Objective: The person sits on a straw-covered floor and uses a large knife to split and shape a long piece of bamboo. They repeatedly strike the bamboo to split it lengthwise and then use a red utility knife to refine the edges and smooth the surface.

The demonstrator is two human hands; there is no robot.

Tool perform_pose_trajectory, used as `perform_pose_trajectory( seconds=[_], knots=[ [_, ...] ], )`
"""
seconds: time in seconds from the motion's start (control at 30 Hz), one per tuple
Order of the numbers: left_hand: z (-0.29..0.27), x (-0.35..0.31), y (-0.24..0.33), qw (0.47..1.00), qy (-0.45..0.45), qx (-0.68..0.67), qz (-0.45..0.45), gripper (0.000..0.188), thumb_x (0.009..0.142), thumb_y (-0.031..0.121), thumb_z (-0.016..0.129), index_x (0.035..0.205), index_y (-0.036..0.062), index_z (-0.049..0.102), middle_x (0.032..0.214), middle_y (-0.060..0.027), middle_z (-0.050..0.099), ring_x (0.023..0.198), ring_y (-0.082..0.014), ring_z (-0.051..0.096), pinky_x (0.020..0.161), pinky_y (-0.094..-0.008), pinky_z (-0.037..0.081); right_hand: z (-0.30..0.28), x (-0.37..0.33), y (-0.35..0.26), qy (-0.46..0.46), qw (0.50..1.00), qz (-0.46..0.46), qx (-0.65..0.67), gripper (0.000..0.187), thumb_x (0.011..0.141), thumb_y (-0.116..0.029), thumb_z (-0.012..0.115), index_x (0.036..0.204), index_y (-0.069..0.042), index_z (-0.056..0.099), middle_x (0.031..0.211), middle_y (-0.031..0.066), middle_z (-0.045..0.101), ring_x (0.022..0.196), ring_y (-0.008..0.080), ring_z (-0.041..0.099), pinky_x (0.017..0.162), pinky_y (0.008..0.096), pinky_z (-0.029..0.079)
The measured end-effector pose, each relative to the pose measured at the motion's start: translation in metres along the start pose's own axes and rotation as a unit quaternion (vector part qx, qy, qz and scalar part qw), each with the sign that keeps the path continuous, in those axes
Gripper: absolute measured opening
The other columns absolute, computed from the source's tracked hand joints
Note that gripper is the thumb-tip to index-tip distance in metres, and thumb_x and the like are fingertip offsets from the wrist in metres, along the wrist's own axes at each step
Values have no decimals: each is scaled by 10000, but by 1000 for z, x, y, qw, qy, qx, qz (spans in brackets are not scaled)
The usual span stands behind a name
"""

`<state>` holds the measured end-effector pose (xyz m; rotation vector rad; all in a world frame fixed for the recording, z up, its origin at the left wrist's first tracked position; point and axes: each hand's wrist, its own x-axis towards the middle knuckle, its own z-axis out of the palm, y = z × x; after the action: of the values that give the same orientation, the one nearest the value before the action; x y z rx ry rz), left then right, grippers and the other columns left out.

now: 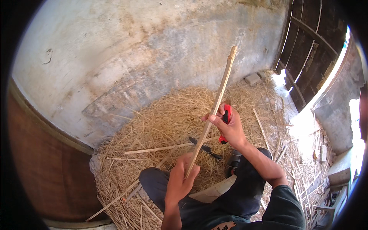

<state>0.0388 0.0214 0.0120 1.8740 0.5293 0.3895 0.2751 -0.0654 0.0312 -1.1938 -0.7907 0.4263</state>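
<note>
Left hand (181, 178): fingers curled around lower end of wooden strip (204, 137), strip slanting up and away. Right hand (232, 124): thumb and fingers pinch strip farther up, red-and-black tool (227, 114) held in same grip. Between and below both hands' fingers, dark knife (210, 151) on straw (172, 107), partly blocked by strip. Loose strip (153, 149) left of knife, beyond left fingers. Stained wall (115, 57) beyond all fingers; dark planks (306, 46) far right of right fingers.
</note>
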Motion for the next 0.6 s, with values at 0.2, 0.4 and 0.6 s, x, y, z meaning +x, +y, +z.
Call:
perform_pose_trajectory(
  seconds=[0.2,0.4,0.6],
  knots=[
    [7,3,-4,998,4,-67,8,371,1125,345,440,1144,17,613,691,36,412,600,-63,326,547,-292,281,-24,-13,-11,-4,971,-79,-224,294,1044,-311,508,1045,-21,561,844,78,531,825,197,566,719,381,441],
    [3,-4,-11,993,16,-116,-14,390,1131,330,399,974,27,588,661,4,412,594,-92,343,559,-309,307,-40,-13,-28,-19,950,-98,-296,462,1061,-369,443,1214,6,665,823,44,493,733,166,477,671,332,408],
    [2,-15,-4,993,-19,-114,-26,423,1140,371,363,984,38,573,678,45,359,587,-61,294,535,-274,271,-44,-17,-42,-79,901,-172,-390,371,962,-125,668,1325,-47,661,875,137,579,798,268,575,732,388,471]
  ],
)
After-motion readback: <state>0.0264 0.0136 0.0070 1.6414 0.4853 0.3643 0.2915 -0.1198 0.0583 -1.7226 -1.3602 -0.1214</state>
